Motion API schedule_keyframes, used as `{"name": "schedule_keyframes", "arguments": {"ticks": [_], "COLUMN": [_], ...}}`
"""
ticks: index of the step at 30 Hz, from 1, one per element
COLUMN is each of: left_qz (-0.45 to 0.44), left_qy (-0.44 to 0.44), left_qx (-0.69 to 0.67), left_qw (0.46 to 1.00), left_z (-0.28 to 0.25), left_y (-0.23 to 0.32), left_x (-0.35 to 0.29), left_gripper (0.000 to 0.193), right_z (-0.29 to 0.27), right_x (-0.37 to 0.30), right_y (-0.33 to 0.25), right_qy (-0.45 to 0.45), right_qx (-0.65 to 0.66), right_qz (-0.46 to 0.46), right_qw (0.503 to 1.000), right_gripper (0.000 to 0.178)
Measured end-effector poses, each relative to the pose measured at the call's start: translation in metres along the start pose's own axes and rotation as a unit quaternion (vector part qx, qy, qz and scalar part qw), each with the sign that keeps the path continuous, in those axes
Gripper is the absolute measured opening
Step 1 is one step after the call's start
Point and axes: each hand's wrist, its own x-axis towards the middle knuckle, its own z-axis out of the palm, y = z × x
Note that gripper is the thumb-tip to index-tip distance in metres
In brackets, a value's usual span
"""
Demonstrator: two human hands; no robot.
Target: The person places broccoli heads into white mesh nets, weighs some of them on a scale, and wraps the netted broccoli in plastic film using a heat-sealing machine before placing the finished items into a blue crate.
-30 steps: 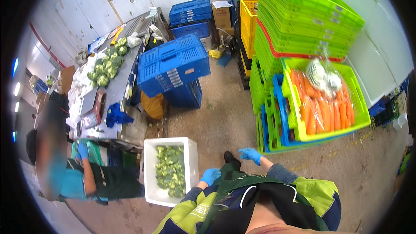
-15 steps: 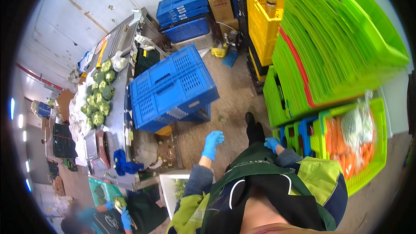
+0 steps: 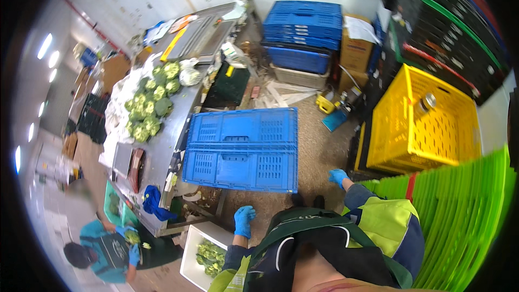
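Note:
Both my hands wear blue gloves and hold nothing. My left hand (image 3: 244, 221), fingers loosely bent and apart, hangs just short of the near edge of a blue folded crate (image 3: 233, 151), which tops a low stack in front of me. Off to the right of that stack is my right hand (image 3: 339, 177), its fingers stretched out, touching nothing that I can see. Below and left of my left hand stands a white bin (image 3: 190, 246) with green broccoli trimmings (image 3: 211, 257) in it.
A metal worktable (image 3: 175, 113) on the left bears several broccoli heads (image 3: 146, 109). Beside it a co-worker (image 3: 102, 249) handles a broccoli head. Blue crates (image 3: 300, 27) stand by the wall. A yellow crate (image 3: 389, 135) holding a flask (image 3: 425, 104) and stacked green crates (image 3: 454, 205) line the right.
I have moved forward and turned left, so the blue folded crate now lies straight ahead. The bin of trimmings shows more fully, and the orange bags at right have left view. Both hands stay free.

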Motion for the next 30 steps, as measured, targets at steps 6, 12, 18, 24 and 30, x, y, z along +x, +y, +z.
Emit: {"name": "schedule_keyframes", "arguments": {"ticks": [6,12,18,24,30], "left_qz": [0.166,0.243,0.146,0.085,0.040], "left_qy": [0.040,0.174,0.404,0.482,0.523], "left_qx": [-0.063,0.000,0.167,-0.027,-0.045], "left_qw": [0.983,0.954,0.888,0.872,0.850], "left_z": [0.068,0.139,0.174,0.200,0.197], "left_y": [0.101,0.108,0.123,0.140,0.157], "left_x": [0.093,0.199,0.201,0.208,0.215], "left_gripper": [0.006,0.021,0.050,0.059,0.072], "right_z": [0.001,0.008,0.066,0.161,0.260], "right_x": [0.020,0.019,0.070,0.074,0.044], "right_y": [-0.135,-0.284,-0.400,-0.486,-0.506], "right_qy": [-0.037,-0.154,-0.307,-0.515,-0.615], "right_qx": [-0.031,-0.066,-0.078,-0.198,-0.433], "right_qz": [0.018,-0.136,-0.234,-0.191,-0.295], "right_qw": [0.999,0.977,0.919,0.812,0.590], "right_gripper": [0.059,0.050,0.030,0.029,0.030]}}
